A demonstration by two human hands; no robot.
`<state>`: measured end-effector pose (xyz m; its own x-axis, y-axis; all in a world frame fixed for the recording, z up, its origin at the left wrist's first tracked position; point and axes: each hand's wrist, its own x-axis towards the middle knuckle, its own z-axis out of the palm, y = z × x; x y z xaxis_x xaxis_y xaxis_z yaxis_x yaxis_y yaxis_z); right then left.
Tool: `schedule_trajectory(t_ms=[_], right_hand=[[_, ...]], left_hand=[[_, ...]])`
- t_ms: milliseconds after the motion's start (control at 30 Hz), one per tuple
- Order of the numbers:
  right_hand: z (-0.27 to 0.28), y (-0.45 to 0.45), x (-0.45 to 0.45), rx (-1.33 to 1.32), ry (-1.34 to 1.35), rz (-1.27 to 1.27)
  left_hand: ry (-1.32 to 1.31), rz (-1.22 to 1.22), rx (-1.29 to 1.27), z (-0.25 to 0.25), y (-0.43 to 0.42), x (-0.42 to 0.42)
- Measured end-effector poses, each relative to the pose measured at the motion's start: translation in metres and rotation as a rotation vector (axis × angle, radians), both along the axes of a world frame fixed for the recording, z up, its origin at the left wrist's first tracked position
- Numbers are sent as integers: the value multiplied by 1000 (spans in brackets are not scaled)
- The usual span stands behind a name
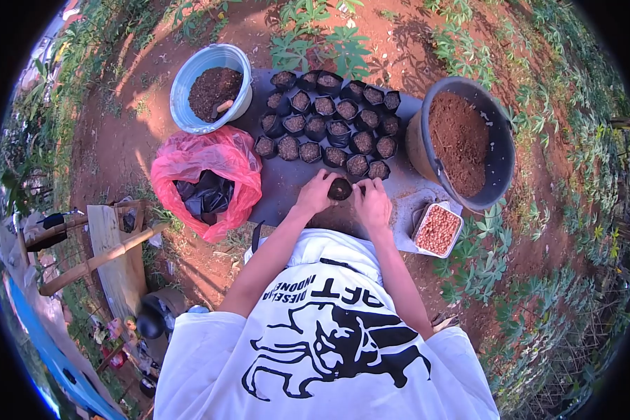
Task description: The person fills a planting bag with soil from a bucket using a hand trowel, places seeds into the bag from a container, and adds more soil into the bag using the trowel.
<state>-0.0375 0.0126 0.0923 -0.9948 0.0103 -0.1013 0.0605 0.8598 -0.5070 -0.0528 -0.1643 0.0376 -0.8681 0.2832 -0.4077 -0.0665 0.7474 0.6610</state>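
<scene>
Close to my body, a small black planting bag point(340, 189) stands mouth up between my hands, its inside dark. My left hand point(316, 192) grips its left side, the fingers bent at the rim. Against the right side of the same bag, my right hand point(373, 204) has its fingers drawn together at the edge. Just beyond them, rows of black planting bags filled with brown soil point(310, 152) stand packed together on a grey table point(276, 196). Part of the bag's lower body is hidden by my fingers.
A blue bucket point(177, 87) holding dark soil stands back left, above a pink plastic bag point(241, 175) with black plastic inside. At right are a large dark bucket point(421, 150) of reddish-brown material and a white tub point(452, 250) of tan seed-like pieces. Bamboo poles point(105, 260) lie left.
</scene>
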Motion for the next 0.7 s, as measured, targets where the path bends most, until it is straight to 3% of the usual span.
schedule_trajectory(t_ms=[233,367,600,700], right_hand=[[2,8,1,34,18,-88],[-5,7,3,-1,-59,44],[-5,0,6,-6,-120,-55],[-21,4,11,22,-168,32]], left_hand=[[-15,-7,1,9,2,-1],[42,27,31,-6,0,2],[104,92,103,-9,-8,6],[76,148,145,-14,-8,12]])
